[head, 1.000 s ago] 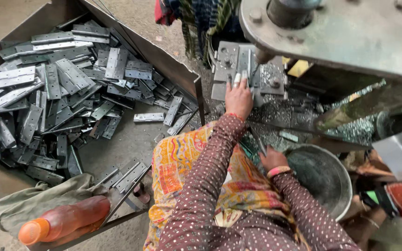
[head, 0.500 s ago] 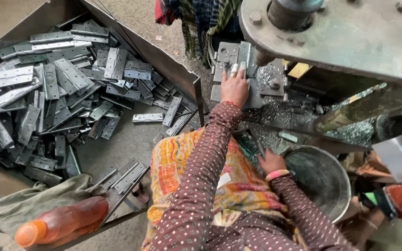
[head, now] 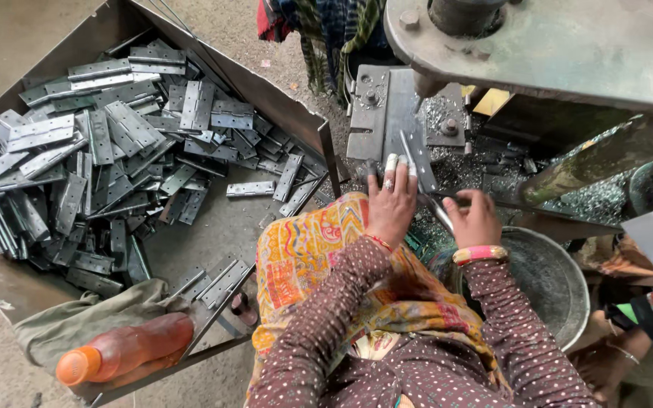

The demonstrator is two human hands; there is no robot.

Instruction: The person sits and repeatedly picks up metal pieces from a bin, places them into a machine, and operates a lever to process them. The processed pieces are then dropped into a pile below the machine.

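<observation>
Holding a thin metal strip [head: 411, 161] flat against the grey plate [head: 376, 113] of the press, my left hand [head: 391, 204] is lying palm down with the fingers stretched forward. The grip there is pressing on the strip more than pinching it. My right hand [head: 479, 219] is curling around a shiny rod [head: 438, 211], and that grip is pressed together on it. The rod is sitting between my two hands, just in front of my lap. A round metal bowl [head: 549, 279] is resting right beside my right wrist. Metal shavings [head: 485, 162] are lying all over the press bed near my fingers. Off to my left, a big tray [head: 266, 94] is holding a heap of grey hinges [head: 107, 143]. An orange bottle [head: 126, 349] is lying on a green cloth [head: 62, 325] at the near corner of the tray.
</observation>
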